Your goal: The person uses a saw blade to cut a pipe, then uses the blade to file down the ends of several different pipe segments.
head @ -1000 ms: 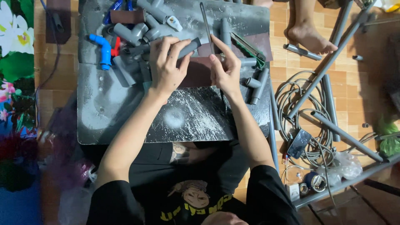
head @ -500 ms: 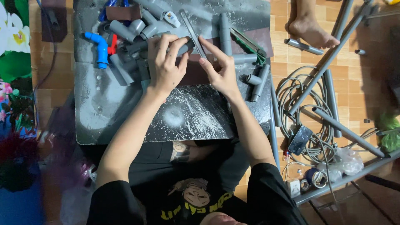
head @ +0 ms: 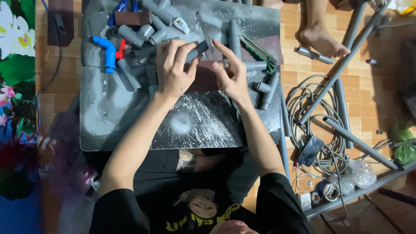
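my hands: 2, left (head: pixel 173 69), right (head: pixel 234 76) | blue elbow fitting (head: pixel 106 52): 1 | bare foot (head: pixel 323 41): 1 | cable coil (head: pixel 320 130): 1 | tape rolls (head: pixel 326 190): 2

A makeshift plumbing workshop set up on a home's tiled floor (head: pixel 368 93) is shown. A scuffed grey work board (head: pixel 130 125) is strewn with grey pipe fittings (head: pixel 134 34) along its far edge, while long pipes (head: pixel 359 145) and coiled cable (head: pixel 320 125) are laid beside its right edge.

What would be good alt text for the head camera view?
Seen from above, a person's left hand grips a short grey pipe piece while the right hand hovers beside it, over a scuffed dark board strewn with grey pipe fittings and a blue elbow.
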